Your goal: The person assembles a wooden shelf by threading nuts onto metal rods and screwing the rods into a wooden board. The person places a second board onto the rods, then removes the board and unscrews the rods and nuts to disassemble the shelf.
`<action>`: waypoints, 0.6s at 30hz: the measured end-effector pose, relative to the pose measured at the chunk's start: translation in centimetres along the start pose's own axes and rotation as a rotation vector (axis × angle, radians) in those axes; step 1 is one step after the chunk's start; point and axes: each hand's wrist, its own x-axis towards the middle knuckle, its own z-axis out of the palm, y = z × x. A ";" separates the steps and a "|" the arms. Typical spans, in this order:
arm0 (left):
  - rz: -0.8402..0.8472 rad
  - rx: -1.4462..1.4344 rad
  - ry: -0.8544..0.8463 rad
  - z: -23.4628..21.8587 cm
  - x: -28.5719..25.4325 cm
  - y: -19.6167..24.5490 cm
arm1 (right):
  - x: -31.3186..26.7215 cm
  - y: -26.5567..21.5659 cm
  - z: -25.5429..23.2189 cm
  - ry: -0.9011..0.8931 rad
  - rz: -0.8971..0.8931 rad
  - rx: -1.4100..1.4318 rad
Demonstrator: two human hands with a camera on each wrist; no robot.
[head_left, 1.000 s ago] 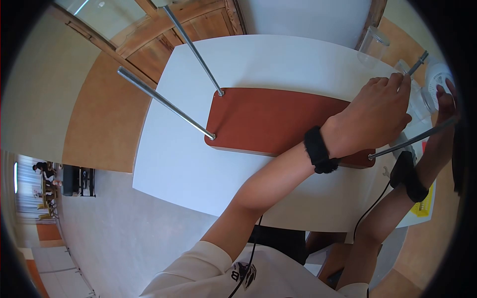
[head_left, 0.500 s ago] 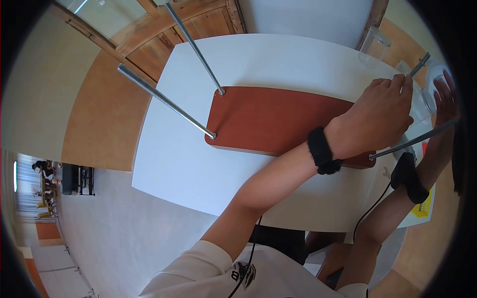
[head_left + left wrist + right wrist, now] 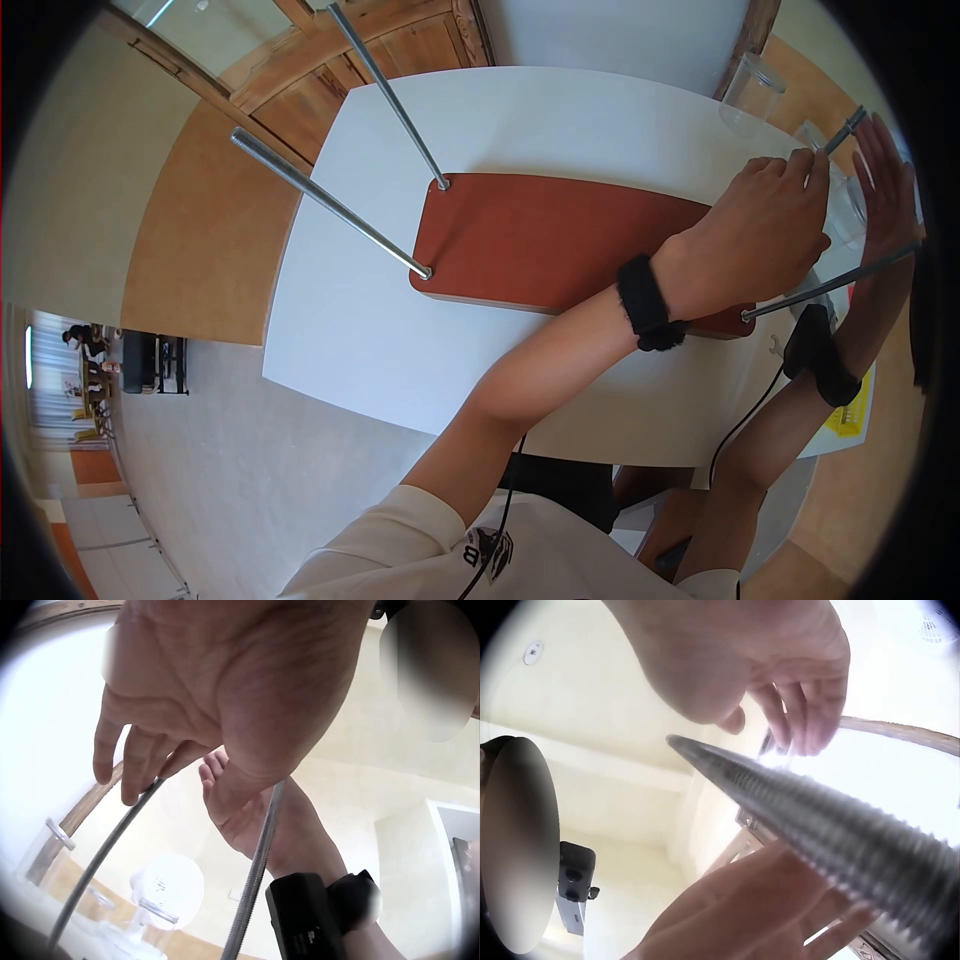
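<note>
A reddish-brown board (image 3: 550, 240) lies on the white table with long metal rods rising from its corners. My left hand (image 3: 745, 240), back up, has its bent fingers around the far right rod (image 3: 105, 859), whose tip (image 3: 850, 125) sticks out past them. Its thumb stays apart from that rod. My right hand (image 3: 885, 190) is raised at the far right, palm turned in and fingers straight. The near right rod (image 3: 830, 285) crosses in front of its wrist; the right wrist view shows this threaded rod (image 3: 802, 810) large, its tip between both hands.
Two more rods, one of them the near left rod (image 3: 330, 205), stand at the board's left end. Clear plastic jars (image 3: 752, 95) stand at the table's far right. A wrench (image 3: 777, 346) and a yellow basket (image 3: 848, 415) lie nearer. A black cable (image 3: 745, 425) trails from my right wrist.
My right hand has risen and straightened its fingers, now covering the white round perforated object it overlapped earlier. My left hand stays nearly still at the far right rod.
</note>
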 end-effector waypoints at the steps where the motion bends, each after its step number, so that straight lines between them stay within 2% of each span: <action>1: -0.019 -0.021 -0.038 -0.2 0.1 0.0 | -0.1 -0.2 0.3 0.000 0.001 -0.001; 3: -0.041 -0.040 -0.075 -0.2 0.0 0.0 | 0.0 -0.5 0.6 0.128 0.119 0.083; 4: -0.021 -0.027 -0.048 -0.2 -0.1 0.0 | -0.1 -0.5 0.4 0.126 0.119 0.085; 6: 0.001 -0.009 -0.023 0.0 -0.3 -0.1 | -0.5 -0.6 -0.2 0.264 0.098 -0.096; 10: 0.004 0.001 -0.017 0.3 -0.1 -0.1 | -0.2 -1.2 0.2 0.201 0.032 0.037; 12: -0.005 -0.006 -0.032 0.1 -0.1 0.0 | 0.0 -1.1 0.9 0.134 0.206 0.148; 13: -0.012 -0.016 -0.050 -0.1 -0.1 0.0 | -0.1 -0.9 0.9 0.133 0.206 0.148; 15: -0.019 -0.025 -0.065 -0.2 0.0 0.0 | -0.3 -0.5 0.3 0.044 0.077 0.019; 16: -0.012 -0.010 -0.046 -0.1 0.0 0.0 | -0.4 -0.1 -0.3 0.042 0.076 0.020; 18: -0.005 0.007 -0.030 0.0 -0.1 0.0 | -0.7 0.3 -1.2 0.150 0.086 -0.238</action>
